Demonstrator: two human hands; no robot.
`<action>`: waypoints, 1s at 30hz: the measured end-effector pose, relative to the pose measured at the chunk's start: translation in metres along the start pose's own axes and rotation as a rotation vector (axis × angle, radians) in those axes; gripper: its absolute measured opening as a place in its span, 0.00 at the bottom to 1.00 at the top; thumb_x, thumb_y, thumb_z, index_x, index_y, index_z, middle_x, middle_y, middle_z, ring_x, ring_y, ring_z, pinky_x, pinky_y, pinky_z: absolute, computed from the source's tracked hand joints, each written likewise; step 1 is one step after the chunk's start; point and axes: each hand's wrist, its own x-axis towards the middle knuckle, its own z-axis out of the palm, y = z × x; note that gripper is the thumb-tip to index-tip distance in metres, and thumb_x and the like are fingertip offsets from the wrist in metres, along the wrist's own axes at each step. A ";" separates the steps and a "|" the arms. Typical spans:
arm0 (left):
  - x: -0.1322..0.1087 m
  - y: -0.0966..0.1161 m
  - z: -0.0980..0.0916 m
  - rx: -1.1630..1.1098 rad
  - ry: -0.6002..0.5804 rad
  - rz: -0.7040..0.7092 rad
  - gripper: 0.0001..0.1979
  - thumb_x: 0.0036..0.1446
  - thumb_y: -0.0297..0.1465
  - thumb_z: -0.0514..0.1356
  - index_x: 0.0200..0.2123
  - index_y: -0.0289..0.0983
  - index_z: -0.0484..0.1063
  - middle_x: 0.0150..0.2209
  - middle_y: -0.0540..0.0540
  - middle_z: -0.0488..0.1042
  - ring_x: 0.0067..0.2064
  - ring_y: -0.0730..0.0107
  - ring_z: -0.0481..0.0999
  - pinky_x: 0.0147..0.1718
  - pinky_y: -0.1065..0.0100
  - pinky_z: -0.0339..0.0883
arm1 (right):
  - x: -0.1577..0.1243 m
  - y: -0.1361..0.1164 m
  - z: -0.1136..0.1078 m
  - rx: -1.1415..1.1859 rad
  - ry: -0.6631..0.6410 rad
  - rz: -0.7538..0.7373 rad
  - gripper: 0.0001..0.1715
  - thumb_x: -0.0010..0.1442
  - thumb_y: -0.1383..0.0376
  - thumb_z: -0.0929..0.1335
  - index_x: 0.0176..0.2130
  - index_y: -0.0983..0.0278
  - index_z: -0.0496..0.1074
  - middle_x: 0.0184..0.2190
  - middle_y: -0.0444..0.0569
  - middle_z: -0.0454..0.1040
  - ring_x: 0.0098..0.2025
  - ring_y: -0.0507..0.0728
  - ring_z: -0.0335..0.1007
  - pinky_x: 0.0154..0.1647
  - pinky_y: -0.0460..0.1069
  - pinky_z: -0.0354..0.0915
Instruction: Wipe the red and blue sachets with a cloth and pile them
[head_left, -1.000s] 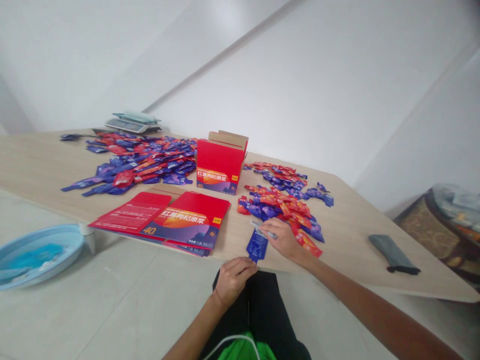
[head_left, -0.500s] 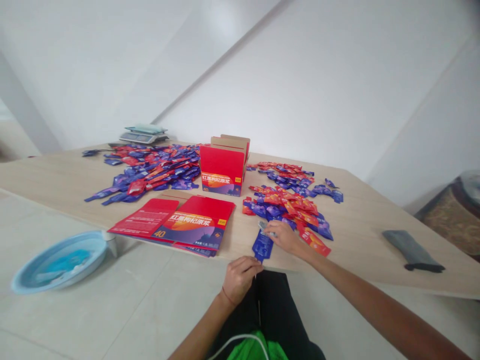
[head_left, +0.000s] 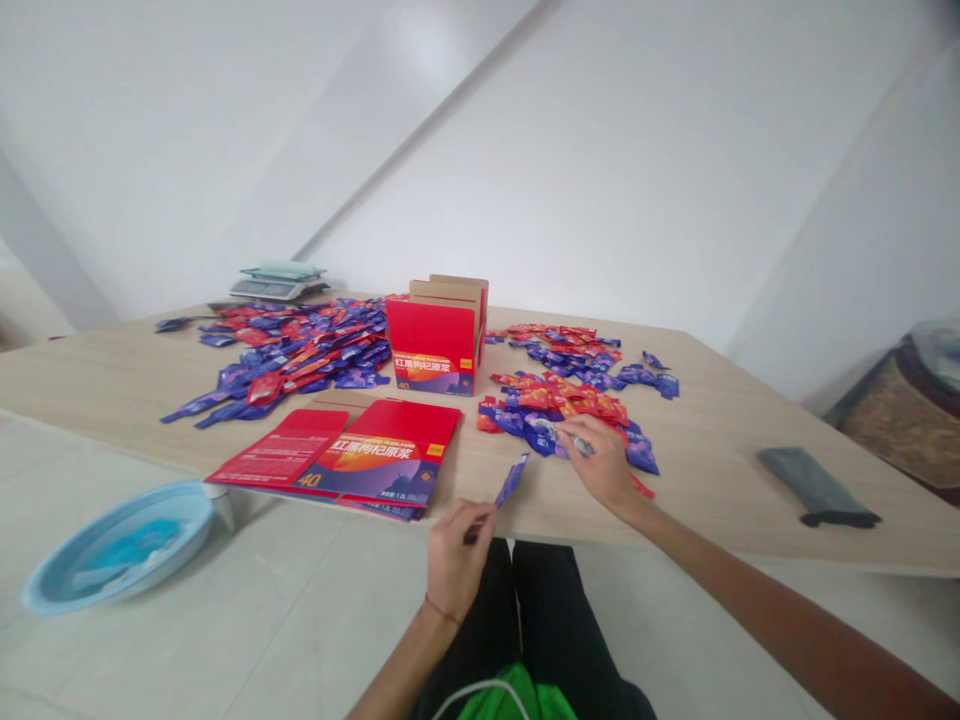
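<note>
My left hand [head_left: 455,548] pinches the lower end of a blue sachet [head_left: 511,481], which tilts up over the table's near edge. My right hand [head_left: 601,462] rests on the near side of a pile of red and blue sachets [head_left: 570,395], its fingers closed on a silvery sachet [head_left: 568,437]. An open red carton [head_left: 436,340] stands upright behind the pile, its flaps up. A flattened red and purple carton [head_left: 375,455] lies in front of it, on a stack of others.
A larger heap of sachets [head_left: 289,345] spreads over the table's left side, with a weighing scale [head_left: 279,280] behind it. A grey pouch [head_left: 814,485] lies at the right of the wooden table [head_left: 97,370]. A blue basin [head_left: 112,540] sits on the floor at left.
My left hand lifted the blue sachet off the table and tilted it up. My right hand let go of its top end and moved back into the pile, taking a silvery sachet.
</note>
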 end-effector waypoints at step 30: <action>-0.017 -0.034 -0.007 0.315 -0.134 0.478 0.12 0.73 0.26 0.57 0.47 0.40 0.82 0.42 0.44 0.83 0.45 0.65 0.83 0.45 0.65 0.79 | -0.022 0.004 0.095 -0.077 -0.575 -0.272 0.14 0.65 0.70 0.68 0.43 0.59 0.83 0.42 0.50 0.82 0.46 0.58 0.77 0.49 0.52 0.71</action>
